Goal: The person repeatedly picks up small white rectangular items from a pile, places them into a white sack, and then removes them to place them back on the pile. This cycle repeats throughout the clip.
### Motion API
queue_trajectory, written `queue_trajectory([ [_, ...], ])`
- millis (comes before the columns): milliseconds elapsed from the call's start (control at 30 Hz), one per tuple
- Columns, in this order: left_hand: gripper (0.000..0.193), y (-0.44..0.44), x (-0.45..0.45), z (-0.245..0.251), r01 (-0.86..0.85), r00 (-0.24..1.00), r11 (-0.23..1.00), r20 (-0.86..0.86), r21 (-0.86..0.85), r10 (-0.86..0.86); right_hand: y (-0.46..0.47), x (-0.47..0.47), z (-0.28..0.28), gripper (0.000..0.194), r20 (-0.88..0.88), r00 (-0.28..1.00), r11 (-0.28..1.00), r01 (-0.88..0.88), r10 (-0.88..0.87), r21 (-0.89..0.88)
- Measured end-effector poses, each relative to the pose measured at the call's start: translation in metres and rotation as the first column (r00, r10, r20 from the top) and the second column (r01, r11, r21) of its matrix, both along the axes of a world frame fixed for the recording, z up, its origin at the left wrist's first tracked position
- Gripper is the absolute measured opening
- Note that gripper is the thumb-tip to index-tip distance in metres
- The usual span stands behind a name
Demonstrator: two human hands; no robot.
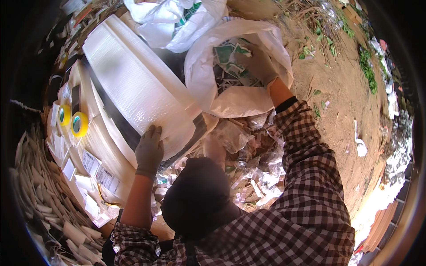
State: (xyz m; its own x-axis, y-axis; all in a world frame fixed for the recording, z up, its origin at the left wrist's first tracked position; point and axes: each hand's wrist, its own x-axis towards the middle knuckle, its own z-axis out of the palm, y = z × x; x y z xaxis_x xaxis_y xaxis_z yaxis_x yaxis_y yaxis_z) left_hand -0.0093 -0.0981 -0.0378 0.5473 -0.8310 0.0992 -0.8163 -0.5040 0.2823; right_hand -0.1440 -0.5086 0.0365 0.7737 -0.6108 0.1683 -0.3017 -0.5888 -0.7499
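Note:
My left hand (pixel 149 151), in a grey glove, rests on the near end of a large block wrapped in clear plastic film (pixel 133 79). My right hand (pixel 256 63), gloved too, reaches into an open white woven sack (pixel 229 103). Green and white printed pieces (pixel 226 55) lie in the sack, right beside the fingers of that hand. Whether the fingers grip a piece cannot be made out. A second white sack (pixel 189 33) with green printing stands behind the first, next to the wrapped block.
Left of the block, a wrapped surface holds two yellow tape rolls (pixel 79 124), a dark phone-like object (pixel 76 98) and printed labels (pixel 106 179). Crumpled clear plastic (pixel 233 136) litters the ground before me. Twigs and leaves (pixel 367 69) lie on bare soil at right.

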Motion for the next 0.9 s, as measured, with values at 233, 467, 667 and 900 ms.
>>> queue_trajectory([
  [233,0.038,-0.003,0.001,0.0,0.011,1.0,1.0,0.005,0.019,-0.011,0.054,0.017,-0.025,0.032,-0.483,0.875,0.931,-0.189,0.015,-0.313],
  [467,0.037,-0.001,0.002,-0.003,-0.02,0.998,1.0,-0.065,-0.018,0.019,0.041,0.034,-0.027,0.032,-0.529,0.847,0.983,-0.134,0.048,-0.125],
  [667,0.039,-0.001,0.001,-0.007,-0.018,0.999,0.999,-0.05,-0.027,0.016,0.038,0.017,-0.042,0.028,-0.348,0.935,0.922,-0.191,0.066,-0.338],
  [900,0.043,0.003,0.006,-0.01,-0.033,0.99,0.998,-0.135,0.044,0.039,0.04,0.043,-0.035,0.031,-0.646,0.758,0.848,-0.278,-0.094,-0.45],
])
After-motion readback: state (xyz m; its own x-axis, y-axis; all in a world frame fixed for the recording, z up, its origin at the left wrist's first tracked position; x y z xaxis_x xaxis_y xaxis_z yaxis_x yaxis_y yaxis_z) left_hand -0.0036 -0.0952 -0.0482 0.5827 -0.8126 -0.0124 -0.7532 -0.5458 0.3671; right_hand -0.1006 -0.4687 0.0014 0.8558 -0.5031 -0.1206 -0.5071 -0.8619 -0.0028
